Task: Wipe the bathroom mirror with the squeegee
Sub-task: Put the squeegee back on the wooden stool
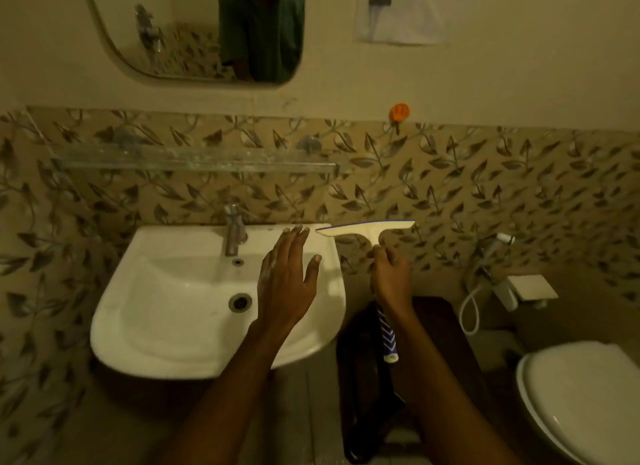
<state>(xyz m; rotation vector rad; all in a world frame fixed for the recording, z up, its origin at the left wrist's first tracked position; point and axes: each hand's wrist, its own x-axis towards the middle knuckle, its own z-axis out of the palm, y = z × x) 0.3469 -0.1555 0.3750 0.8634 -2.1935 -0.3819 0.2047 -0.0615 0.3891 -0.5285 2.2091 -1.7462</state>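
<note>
The bathroom mirror (180, 32) hangs on the wall at the upper left, its lower rounded edge in view, reflecting a person in a green shirt. My right hand (389, 277) grips the neck of a white squeegee (367, 230), blade up and level, to the right of the basin and far below the mirror. The squeegee's blue-and-white handle sticks out below my wrist. My left hand (287, 274) hovers flat over the basin's right side with fingers straight and spread, holding nothing.
A white wash basin (166, 312) with a chrome tap (233, 231) stands under a glass shelf (194, 161). A toilet (581, 402) sits at the lower right, a hand spray (502, 239) and paper holder (531, 288) on the tiled wall. An orange hook (399, 112) is above.
</note>
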